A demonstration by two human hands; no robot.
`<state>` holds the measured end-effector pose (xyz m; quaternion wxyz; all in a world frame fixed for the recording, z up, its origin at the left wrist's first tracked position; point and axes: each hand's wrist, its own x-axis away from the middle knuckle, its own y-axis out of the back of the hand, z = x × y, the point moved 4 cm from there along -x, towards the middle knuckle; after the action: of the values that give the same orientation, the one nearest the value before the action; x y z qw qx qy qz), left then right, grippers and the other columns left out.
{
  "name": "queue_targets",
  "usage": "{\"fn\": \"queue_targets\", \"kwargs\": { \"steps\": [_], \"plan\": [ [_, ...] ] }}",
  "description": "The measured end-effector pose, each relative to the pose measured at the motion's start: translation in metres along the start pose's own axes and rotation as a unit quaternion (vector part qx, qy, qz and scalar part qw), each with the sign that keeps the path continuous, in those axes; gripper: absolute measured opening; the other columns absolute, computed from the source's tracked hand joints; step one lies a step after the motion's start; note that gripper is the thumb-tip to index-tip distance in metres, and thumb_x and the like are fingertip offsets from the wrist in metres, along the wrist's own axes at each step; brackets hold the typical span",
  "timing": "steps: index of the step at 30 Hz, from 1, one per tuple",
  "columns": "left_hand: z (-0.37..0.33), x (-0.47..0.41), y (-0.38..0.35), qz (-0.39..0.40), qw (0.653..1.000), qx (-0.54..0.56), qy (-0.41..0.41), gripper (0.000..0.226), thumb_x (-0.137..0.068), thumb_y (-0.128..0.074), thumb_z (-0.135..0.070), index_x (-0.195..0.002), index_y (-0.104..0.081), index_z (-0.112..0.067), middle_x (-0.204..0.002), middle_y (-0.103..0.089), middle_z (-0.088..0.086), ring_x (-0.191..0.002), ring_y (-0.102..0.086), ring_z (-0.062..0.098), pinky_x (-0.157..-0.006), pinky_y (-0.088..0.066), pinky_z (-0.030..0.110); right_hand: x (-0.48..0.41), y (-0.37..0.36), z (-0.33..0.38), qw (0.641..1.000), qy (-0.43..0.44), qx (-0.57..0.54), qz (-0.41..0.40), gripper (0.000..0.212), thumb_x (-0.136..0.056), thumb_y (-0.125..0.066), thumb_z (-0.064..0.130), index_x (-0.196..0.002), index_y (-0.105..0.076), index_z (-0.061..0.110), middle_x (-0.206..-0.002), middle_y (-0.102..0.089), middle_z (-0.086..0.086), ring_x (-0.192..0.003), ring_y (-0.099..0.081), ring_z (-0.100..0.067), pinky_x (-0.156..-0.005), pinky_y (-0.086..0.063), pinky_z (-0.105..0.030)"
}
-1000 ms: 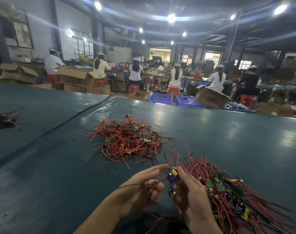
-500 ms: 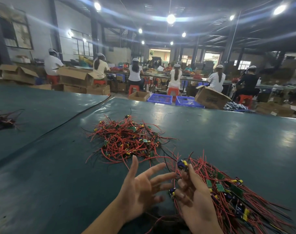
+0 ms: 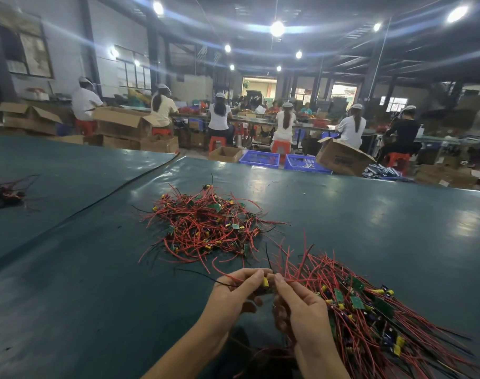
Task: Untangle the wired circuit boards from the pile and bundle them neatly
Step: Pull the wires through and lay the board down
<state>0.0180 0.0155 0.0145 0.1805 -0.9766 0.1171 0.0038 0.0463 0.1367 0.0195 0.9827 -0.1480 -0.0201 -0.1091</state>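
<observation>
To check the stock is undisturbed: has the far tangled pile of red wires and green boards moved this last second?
No. The far tangled pile of red wires keeps its place right of the dark table seam.

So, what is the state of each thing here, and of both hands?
wired board: held between both hands
left hand: pinches the wired board
right hand: pinches the same wired board
far pile: tangled, lying loose
near pile: wires roughly aligned, not tied
cardboard box: flaps open
</observation>
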Motion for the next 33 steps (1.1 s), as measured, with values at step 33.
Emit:
{"fn": "queue_targets", "kwargs": {
  "steps": [33],
  "plan": [
    [-0.003,0.004,-0.001,0.031,0.996,-0.081,0.036,0.041,-0.073,-0.063,-0.052,-0.071,-0.074,-0.012,-0.06,-0.059,0.002,-0.054,-0.053,0.01,-0.053,-0.044,0.019,-0.006,0.015,0.003,0.984,0.117,-0.077,-0.112,0.016,-0.094,-0.059,0.01,-0.088,-0.074,0.012,-0.06,-0.066,-0.004,-0.038,-0.04,-0.003,-0.033,-0.032,-0.016]
  ]
}}
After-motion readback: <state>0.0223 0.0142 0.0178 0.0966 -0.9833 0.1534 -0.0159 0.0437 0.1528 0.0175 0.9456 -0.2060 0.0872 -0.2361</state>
